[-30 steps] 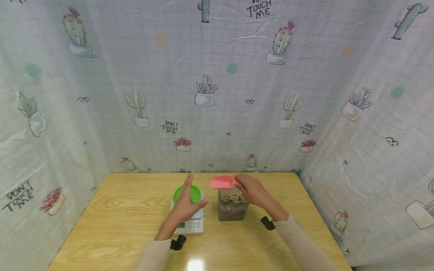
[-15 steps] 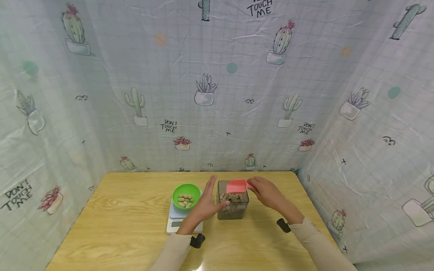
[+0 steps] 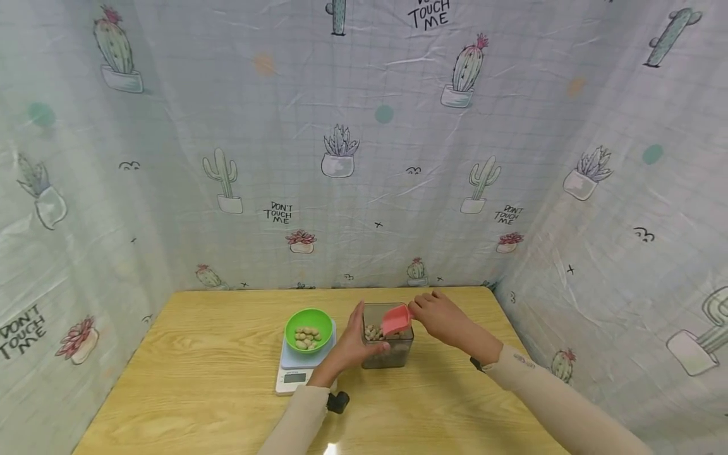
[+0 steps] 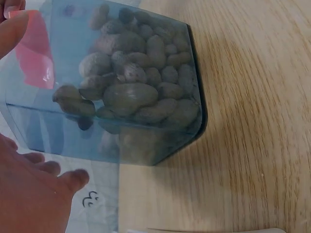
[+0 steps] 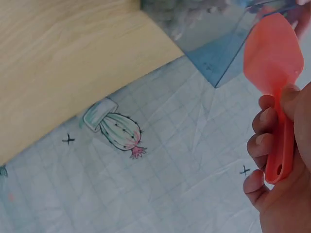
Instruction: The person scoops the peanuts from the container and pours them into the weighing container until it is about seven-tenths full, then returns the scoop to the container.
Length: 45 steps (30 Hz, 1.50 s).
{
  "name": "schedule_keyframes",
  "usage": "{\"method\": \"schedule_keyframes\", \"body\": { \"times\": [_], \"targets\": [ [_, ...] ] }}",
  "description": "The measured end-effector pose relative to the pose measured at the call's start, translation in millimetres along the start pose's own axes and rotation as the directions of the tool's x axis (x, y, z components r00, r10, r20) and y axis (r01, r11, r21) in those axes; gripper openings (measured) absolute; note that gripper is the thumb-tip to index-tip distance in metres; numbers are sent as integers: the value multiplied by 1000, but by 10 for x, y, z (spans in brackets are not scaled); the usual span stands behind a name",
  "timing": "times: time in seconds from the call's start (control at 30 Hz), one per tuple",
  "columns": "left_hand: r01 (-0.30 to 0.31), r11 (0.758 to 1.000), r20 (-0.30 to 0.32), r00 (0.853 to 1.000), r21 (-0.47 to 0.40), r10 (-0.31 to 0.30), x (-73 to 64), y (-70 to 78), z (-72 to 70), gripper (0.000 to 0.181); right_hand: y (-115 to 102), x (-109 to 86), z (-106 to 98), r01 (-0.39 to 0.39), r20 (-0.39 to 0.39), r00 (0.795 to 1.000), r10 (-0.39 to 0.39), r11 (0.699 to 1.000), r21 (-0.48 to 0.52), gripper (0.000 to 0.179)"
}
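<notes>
In the head view my right hand (image 3: 446,319) grips the handle of a pink scoop (image 3: 397,320). The scoop's blade dips, tilted, into the mouth of a clear grey square container (image 3: 385,360) partly filled with peanuts in the shell (image 3: 373,332). Curled fingers wrap the handle in the right wrist view. My left hand (image 3: 348,346) is at the container's left side, fingers fairly straight, thumb across its front. From the left wrist view, those fingers (image 4: 73,179) look slightly apart from the wall; whether the thumb touches is unclear.
Left of the container, a green bowl (image 3: 309,315) with several peanuts stands on a white kitchen scale (image 3: 292,363). Both rest on a wooden table (image 3: 216,360). A cactus-print curtain (image 3: 375,189) rises behind the table's back edge and along the sides.
My left hand has moved right, from over the bowl to the container's side, uncovering the bowl. The right hand has shifted right with the scoop, whose blade is now lowered and tilted into the container.
</notes>
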State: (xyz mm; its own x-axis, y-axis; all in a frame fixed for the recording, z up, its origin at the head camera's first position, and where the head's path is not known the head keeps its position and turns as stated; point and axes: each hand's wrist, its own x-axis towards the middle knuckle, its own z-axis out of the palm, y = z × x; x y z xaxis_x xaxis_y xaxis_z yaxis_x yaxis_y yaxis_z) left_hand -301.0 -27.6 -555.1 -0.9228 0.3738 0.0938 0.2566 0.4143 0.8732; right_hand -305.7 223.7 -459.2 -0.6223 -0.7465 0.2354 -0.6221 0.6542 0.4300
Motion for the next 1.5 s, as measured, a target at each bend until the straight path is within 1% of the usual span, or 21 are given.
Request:
{"method": "schedule_keyframes", "body": {
  "times": [0.03, 0.13, 0.3, 0.43, 0.6, 0.7, 0.83, 1.0, 1.1, 1.17, 1.27, 1.4, 1.5],
  "targets": [
    [3, 1000, 5, 1000, 2, -4, 1, -20, 2, 120, 2, 15, 3, 18, -6, 1000, -18, 999, -29, 17],
    [14, 1000, 14, 1000, 3, -14, 10, -39, 0, 118, 9, 55, 8, 66, -12, 998, -67, 995, -75, 16],
    [20, 1000, 6, 1000, 22, -20, 20, -48, -20, 115, 12, 150, -9, 139, 62, 989, -133, 982, -128, 13],
    [13, 1000, 3, 1000, 27, -14, 22, -72, -28, 113, 6, 226, -44, 167, 85, 984, -154, 969, -184, 15],
    [11, 1000, -4, 1000, -6, -11, 16, -79, -21, 111, -47, 334, -55, 199, 132, 977, -165, 928, -315, 26],
    [8, 1000, -3, 1000, -13, -8, 15, -79, -10, 110, -93, 378, -21, 223, 174, 970, -171, 911, -348, 33],
    [17, 1000, 9, 1000, -17, -17, 10, -72, 2, 109, -130, 404, 60, 228, 203, 965, -166, 913, -338, 35],
    [26, 1000, 9, 1000, 1, -26, 5, -80, -9, 107, -158, 457, 152, 232, 182, 966, -183, 923, -306, 34],
    [29, 1000, -2, 1000, 11, -29, 8, -87, -15, 106, -161, 484, 180, 240, 177, 965, -196, 930, -280, 33],
    [23, 1000, -14, 1000, 13, -23, 19, -82, -30, 106, -150, 506, 182, 237, 173, 965, -195, 933, -269, 32],
    [27, 1000, -16, 1000, 0, -27, 30, -69, -41, 107, -134, 510, 181, 222, 172, 968, -184, 944, -243, 32],
    [31, 999, -9, 999, -14, -31, 30, -71, -22, 109, -120, 466, 223, 181, 163, 974, -155, 971, -156, 29],
    [34, 999, -15, 999, -23, -34, 24, -96, 15, 112, -115, 420, 271, 168, 149, 977, -153, 981, -97, 27]
  ]
}}
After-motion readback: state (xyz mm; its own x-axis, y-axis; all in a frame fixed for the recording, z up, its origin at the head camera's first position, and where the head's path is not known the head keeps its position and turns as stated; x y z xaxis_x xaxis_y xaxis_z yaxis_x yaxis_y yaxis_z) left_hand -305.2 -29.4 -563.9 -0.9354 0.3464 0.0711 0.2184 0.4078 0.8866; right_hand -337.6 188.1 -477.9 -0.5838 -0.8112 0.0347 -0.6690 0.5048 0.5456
